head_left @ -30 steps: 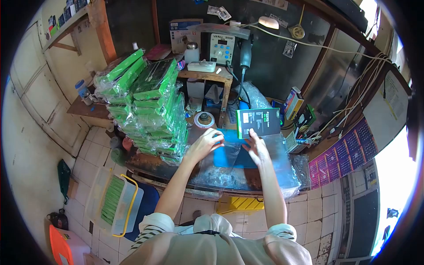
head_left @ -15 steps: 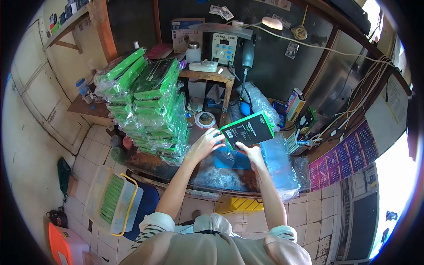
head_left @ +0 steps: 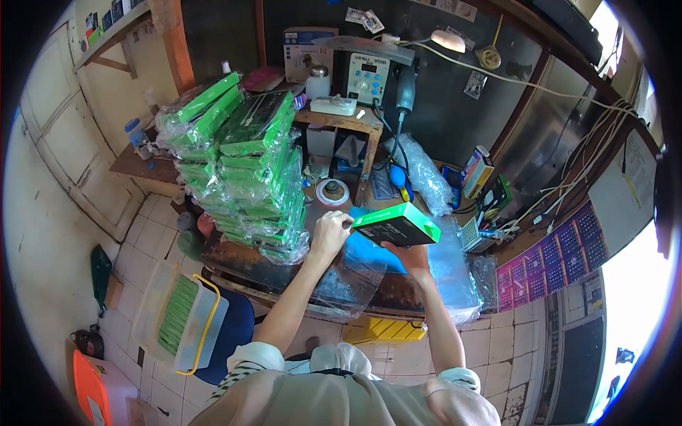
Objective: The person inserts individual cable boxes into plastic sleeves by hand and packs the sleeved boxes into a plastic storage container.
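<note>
My right hand (head_left: 412, 258) grips a green and black retail box (head_left: 398, 228) from below, above the workbench. The box is tilted, with its green long side and dark printed face showing. At the box's left end is my left hand (head_left: 331, 236), its fingers curled in a pinch close to the corner. I cannot tell what they pinch. A clear plastic bag (head_left: 355, 284) lies on the bench below that hand. Under the box is a blue sheet (head_left: 369, 254), and clear plastic sleeves (head_left: 451, 277) lie to the right.
Tall stacks of plastic-wrapped green boxes (head_left: 249, 177) stand on the left. A roll of tape (head_left: 332, 191) sits behind my left hand. A hot-air station (head_left: 367, 78) stands on a small shelf at the back. Below left is a basket (head_left: 206, 323) holding green packs.
The box has tipped in my right hand, from its printed face showing broadly to its green side showing. My left hand has moved slightly down and left, off the box's face.
</note>
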{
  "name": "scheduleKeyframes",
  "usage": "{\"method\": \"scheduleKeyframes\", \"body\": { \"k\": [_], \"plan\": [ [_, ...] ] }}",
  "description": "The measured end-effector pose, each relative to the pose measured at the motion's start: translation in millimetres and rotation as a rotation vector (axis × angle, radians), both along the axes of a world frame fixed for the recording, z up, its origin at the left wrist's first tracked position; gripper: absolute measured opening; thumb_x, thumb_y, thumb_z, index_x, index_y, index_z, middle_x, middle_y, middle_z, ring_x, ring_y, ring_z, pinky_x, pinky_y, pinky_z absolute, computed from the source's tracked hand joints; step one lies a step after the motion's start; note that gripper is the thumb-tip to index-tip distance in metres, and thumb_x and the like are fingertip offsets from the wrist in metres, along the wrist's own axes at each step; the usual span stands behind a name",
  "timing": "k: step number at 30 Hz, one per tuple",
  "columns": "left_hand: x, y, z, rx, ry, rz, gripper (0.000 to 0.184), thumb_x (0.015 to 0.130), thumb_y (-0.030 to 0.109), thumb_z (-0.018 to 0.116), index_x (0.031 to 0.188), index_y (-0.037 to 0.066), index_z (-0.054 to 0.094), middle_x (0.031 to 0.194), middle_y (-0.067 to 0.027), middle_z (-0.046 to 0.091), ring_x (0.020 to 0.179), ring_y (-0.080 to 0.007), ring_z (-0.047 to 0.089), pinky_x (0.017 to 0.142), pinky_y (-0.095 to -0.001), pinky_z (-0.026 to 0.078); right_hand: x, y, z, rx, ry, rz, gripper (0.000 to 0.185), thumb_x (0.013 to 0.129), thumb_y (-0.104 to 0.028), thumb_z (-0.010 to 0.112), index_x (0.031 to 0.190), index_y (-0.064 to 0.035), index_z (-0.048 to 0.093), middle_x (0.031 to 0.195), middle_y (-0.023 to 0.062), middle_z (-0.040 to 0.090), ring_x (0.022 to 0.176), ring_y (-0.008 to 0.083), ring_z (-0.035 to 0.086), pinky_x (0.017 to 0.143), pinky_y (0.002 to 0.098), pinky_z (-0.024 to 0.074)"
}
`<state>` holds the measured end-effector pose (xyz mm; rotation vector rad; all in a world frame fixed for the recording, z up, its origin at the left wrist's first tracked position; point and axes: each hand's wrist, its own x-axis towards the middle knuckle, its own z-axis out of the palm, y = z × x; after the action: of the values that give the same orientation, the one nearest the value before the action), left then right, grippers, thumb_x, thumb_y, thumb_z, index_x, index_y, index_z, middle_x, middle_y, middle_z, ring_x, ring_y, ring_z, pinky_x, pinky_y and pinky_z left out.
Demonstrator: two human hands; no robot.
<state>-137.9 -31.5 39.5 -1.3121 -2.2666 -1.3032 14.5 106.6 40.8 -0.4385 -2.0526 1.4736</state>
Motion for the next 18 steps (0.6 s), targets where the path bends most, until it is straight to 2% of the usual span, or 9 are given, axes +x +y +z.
{"method": "scheduleKeyframes", "body": {
  "k": [1,6,8,14,16,18],
  "plan": [
    [1.7,1.2,-0.9,0.003,-0.094,0.021,0.012,0.063,0.009,0.067,0.074,0.004,0.064,0.075,-0.0113,0.061,0.076,-0.0269,0.058,0.069,-0.0361,0.046,0.1,0.2,-1.1,-0.004,-0.012,-0.001,0.037,0.065,-0.006,0.074,0.097,0.0018,0.057,0.090,0.0086,0.063,0.081,0.0130,0.059,0.068,0.0268,0.0501],
    [12.7,4.6,1.7,0.069,-0.201,0.057,0.012,0.066,0.004,0.065,0.078,0.003,0.066,0.076,-0.0127,0.062,0.068,-0.0241,0.062,0.062,-0.0322,0.049,5.4,-7.3,13.8,-0.050,0.002,0.005,0.039,0.065,-0.006,0.074,0.099,0.0019,0.056,0.092,0.0097,0.062,0.082,0.0133,0.059,0.068,0.0273,0.0504],
    [13.2,4.9,0.8,0.162,-0.259,0.015,0.012,0.069,0.003,0.064,0.081,0.003,0.066,0.076,-0.0120,0.062,0.065,-0.0201,0.062,0.059,-0.0285,0.049,6.5,-7.6,17.4,-0.078,0.025,0.002,0.040,0.065,-0.006,0.074,0.100,0.0017,0.056,0.093,0.0099,0.062,0.083,0.0135,0.059,0.068,0.0275,0.0505],
    [10.8,-0.3,0.5,0.197,-0.565,-0.137,0.016,0.073,0.005,0.064,0.089,0.003,0.066,0.080,-0.0065,0.064,0.074,-0.0135,0.062,0.066,-0.0246,0.050,11.5,-6.3,30.1,0.012,-0.100,-0.023,0.041,0.065,-0.006,0.074,0.101,0.0020,0.056,0.093,0.0095,0.062,0.084,0.0145,0.059,0.068,0.0275,0.0510],
    [11.0,-0.5,1.0,0.229,-0.564,-0.148,0.018,0.072,0.004,0.064,0.090,0.003,0.065,0.079,-0.0068,0.063,0.074,-0.0130,0.062,0.066,-0.0243,0.050,11.6,-7.2,31.7,-0.006,-0.099,-0.040,0.040,0.065,-0.007,0.074,0.100,0.0013,0.057,0.090,0.0077,0.063,0.081,0.0133,0.058,0.071,0.0271,0.0467],
    [11.3,0.3,1.3,0.260,-0.562,-0.159,0.019,0.072,0.003,0.064,0.091,0.002,0.063,0.079,-0.0072,0.063,0.074,-0.0124,0.062,0.066,-0.0241,0.050,11.6,-5.4,31.4,-0.002,-0.128,-0.028,0.038,0.065,-0.008,0.074,0.098,0.0015,0.058,0.090,0.0080,0.064,0.080,0.0133,0.058,0.069,0.0270,0.0472]
  ]
}}
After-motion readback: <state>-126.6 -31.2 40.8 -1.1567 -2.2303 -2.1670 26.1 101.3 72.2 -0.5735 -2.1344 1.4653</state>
